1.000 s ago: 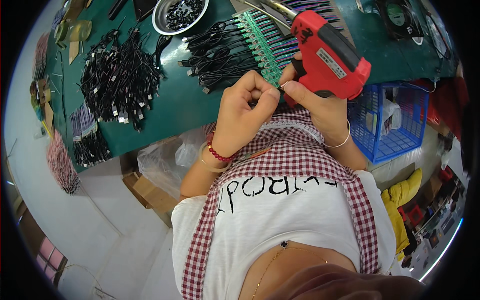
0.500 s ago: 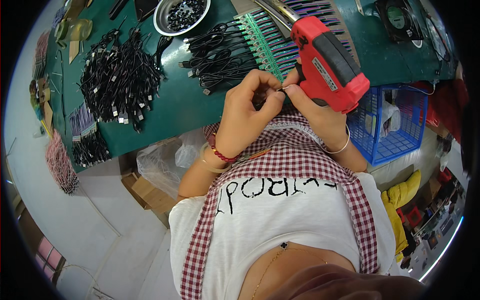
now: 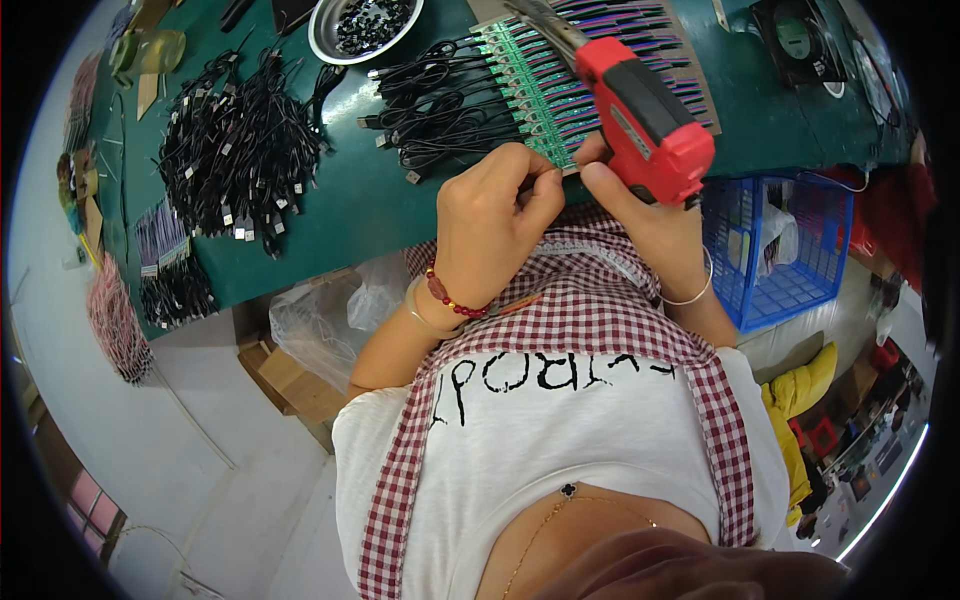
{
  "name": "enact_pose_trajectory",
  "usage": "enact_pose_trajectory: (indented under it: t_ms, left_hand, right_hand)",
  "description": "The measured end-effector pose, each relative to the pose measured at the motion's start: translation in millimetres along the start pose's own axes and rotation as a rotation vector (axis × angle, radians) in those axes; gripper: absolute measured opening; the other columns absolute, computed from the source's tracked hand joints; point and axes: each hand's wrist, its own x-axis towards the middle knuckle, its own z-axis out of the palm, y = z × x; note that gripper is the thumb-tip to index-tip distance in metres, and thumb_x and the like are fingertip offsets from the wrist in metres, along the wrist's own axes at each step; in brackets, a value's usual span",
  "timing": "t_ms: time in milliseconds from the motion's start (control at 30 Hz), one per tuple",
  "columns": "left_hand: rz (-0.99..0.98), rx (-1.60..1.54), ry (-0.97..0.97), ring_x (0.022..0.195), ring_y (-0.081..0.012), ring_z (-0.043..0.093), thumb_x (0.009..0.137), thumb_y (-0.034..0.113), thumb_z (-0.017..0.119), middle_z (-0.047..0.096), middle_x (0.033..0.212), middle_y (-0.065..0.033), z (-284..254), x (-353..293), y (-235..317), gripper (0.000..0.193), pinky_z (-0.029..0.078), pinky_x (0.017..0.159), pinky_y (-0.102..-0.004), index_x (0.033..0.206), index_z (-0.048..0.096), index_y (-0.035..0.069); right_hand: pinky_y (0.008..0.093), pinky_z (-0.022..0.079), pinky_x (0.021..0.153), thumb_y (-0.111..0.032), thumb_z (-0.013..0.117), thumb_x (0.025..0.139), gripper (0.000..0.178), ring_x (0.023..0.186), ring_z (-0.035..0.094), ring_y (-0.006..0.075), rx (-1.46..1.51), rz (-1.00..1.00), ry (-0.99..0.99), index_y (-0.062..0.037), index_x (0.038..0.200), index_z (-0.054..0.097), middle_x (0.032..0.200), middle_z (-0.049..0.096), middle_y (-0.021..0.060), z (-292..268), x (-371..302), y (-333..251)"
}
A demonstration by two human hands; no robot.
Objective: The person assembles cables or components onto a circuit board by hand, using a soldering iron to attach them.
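My right hand (image 3: 645, 215) is closed round a red and black soldering gun (image 3: 650, 120), its metal tip end pointing to the upper left over the table. The right thumb and forefinger stand apart just right of my left hand. My left hand (image 3: 495, 215) is closed in a pinch at the near end of a row of green circuit boards (image 3: 535, 95); what its fingertips hold is hidden. Black cables (image 3: 450, 140) run off the boards' left side and coloured wires (image 3: 655, 60) off their right.
A large heap of black USB cables (image 3: 235, 150) lies on the green table (image 3: 350, 215) to the left. Behind it stands a metal bowl (image 3: 318, 40) of small black parts. A blue plastic basket (image 3: 775, 290) is below the table's edge at the right, and a black fan (image 3: 797, 40) sits at the far right.
My fingertips, which met over a small thin piece, have drawn apart. The soldering gun has shifted slightly left, and my left hand has moved slightly left.
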Motion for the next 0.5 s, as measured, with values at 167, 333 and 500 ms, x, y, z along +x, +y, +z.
enact_pose_trajectory:
  t_ms: [167,333,500]
  left_hand:
    - [0.126,0.110,-0.023,0.054,-0.0229,0.055,0.070,0.001,0.064,0.054,0.066,-0.0081,1,1,1,0.009,0.043,0.048,-0.0316,0.073,0.056,0.003]
    - [0.124,0.101,-0.002,0.058,-0.0233,0.056,0.069,0.002,0.065,0.054,0.068,-0.0070,1,-1,1,0.010,0.043,0.050,-0.0321,0.074,0.057,0.004]
    - [0.115,0.170,0.021,0.066,-0.0215,0.057,0.068,0.004,0.066,0.055,0.076,-0.0045,-3,6,-7,0.011,0.045,0.052,-0.0316,0.075,0.058,0.006]
  right_hand:
    - [0.0206,0.045,0.066,-0.004,0.067,0.077,0.015,0.075,0.056,0.0044,0.019,0.051,0.007,-0.0019,0.091,0.061,0.083,0.061,-0.0007,4,1,11]
    - [0.0201,0.044,0.064,-0.010,0.068,0.077,0.016,0.073,0.055,0.0039,-0.272,-0.031,-0.017,-0.0024,0.090,0.062,0.079,0.061,-0.0013,0,2,18]
    - [0.0238,0.046,0.064,0.000,0.064,0.078,0.037,0.074,0.057,0.0115,-0.034,0.062,0.133,0.0024,0.111,0.049,0.083,0.060,0.0055,4,2,15]
